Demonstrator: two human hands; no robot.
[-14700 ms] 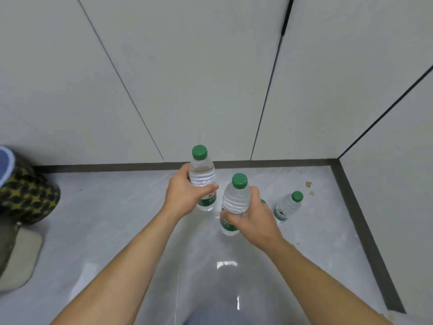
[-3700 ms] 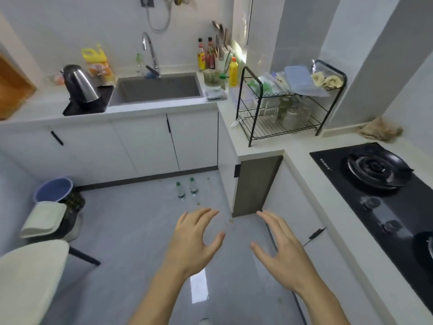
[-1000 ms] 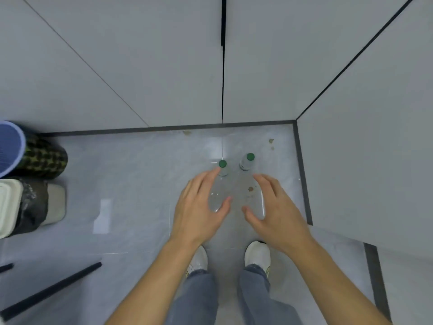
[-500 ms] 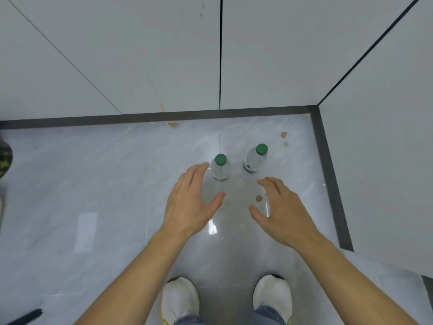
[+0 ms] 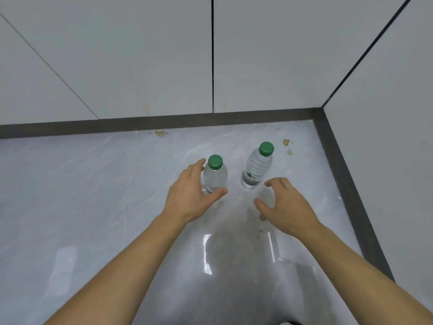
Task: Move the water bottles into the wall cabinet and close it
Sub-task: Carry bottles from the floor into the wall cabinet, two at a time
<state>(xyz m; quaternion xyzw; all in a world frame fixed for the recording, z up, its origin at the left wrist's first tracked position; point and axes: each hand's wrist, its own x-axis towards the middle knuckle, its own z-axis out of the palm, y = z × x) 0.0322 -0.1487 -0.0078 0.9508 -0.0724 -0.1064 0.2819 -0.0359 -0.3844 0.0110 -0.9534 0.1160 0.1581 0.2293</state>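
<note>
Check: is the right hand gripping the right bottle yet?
No. The right hand is open with curled fingers, short of the right bottle, which stands upright on the floor with a gap between them.

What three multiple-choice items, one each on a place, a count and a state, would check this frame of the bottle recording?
1. Where do the water bottles stand?
A. On the floor near the corner of the cabinet fronts
B. On a countertop
C. Inside an open cabinet

2. How many bottles are in view?
A. One
B. Two
C. Four

3. What is the state of the left hand?
A. Closed tight around a bottle and lifting it
B. Open, fingers curved around a bottle that stands on the floor
C. Flat on the floor, away from both bottles

Answers: 1 A, both bottles stand upright on the grey floor by the dark baseboard. 2 B, the left bottle and the right bottle, each with a green cap. 3 B, the left hand cups the left bottle with thumb and fingers spread; the right hand is open short of the other.
</note>
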